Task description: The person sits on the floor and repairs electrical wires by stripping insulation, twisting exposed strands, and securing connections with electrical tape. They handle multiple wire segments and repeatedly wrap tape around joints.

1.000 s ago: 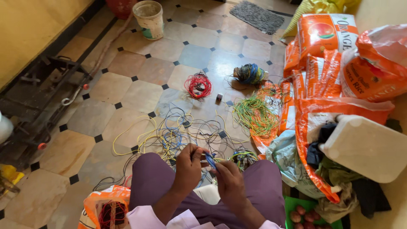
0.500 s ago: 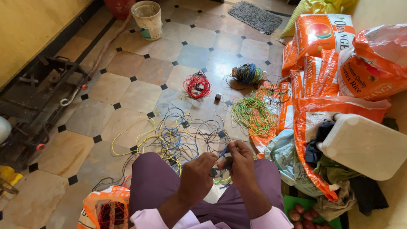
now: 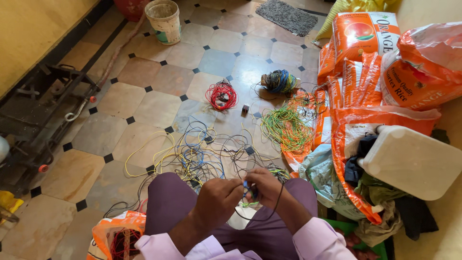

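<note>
My left hand (image 3: 217, 201) and my right hand (image 3: 264, 185) meet over my purple-clad lap, both pinching a thin dark wire (image 3: 269, 212) with a small blue piece between the fingers. The wire loops down under my right wrist. Just beyond my knees lies a tangle of blue, yellow and grey wires (image 3: 197, 154) spread on the tiled floor.
A red wire coil (image 3: 221, 95), a blue-green coil (image 3: 279, 81) and a green-yellow bundle (image 3: 287, 126) lie farther out. Orange sacks (image 3: 380, 72) and a white jerrycan (image 3: 414, 161) crowd the right. A bucket (image 3: 165, 20) stands at the back, a black metal frame (image 3: 43, 115) left, an orange bag (image 3: 115, 236) by my left knee.
Both hands have lifted slightly and come closer together over my lap, still working the same wire. The view has tipped a little; nothing on the floor has moved.
</note>
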